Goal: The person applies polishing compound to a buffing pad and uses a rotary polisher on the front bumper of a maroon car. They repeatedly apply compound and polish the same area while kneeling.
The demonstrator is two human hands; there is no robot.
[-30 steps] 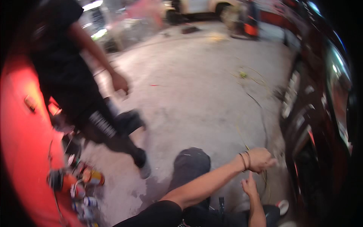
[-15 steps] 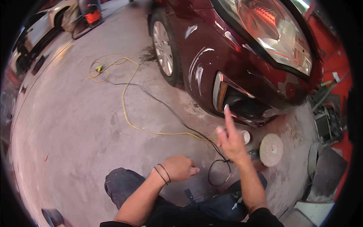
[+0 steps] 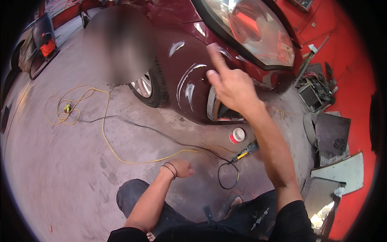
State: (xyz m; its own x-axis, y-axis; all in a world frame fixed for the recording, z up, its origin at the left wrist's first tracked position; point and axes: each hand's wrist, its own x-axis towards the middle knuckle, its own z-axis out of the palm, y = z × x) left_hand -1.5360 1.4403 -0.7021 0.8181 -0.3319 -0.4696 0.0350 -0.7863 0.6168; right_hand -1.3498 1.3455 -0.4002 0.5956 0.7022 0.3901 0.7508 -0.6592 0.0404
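Indoors, a person in dark trousers (image 3: 135,195) faces the front corner of a maroon car (image 3: 163,42) parked on a grey floor (image 3: 72,169). Nearest, short of the car, the left hand (image 3: 181,167) hangs above the floor, fingers curled, two dark bands on its wrist; whether that grip is together or apart cannot be told. Closer to the car, a black-and-yellow power tool (image 3: 246,152) lies partly hidden behind the right forearm, its black cable (image 3: 119,117) looping on the floor. Just before the bumper stands a red-and-white tub (image 3: 238,135). The right hand (image 3: 236,86) points at the car's corner, index finger extended and thumb spread from it, the grip apart; whether the fingertip touches the paint is unclear. Pale scuffs (image 3: 188,97) streak the bumper below the car's large headlight (image 3: 258,32). To the car's right lean dark and pale panels (image 3: 342,173). To its left, a yellow cable (image 3: 104,125) coils across the floor, and a grey blur hides part of the front wheel (image 3: 159,88). Farthest, well left of the car, sits an orange-and-black machine (image 3: 47,46).
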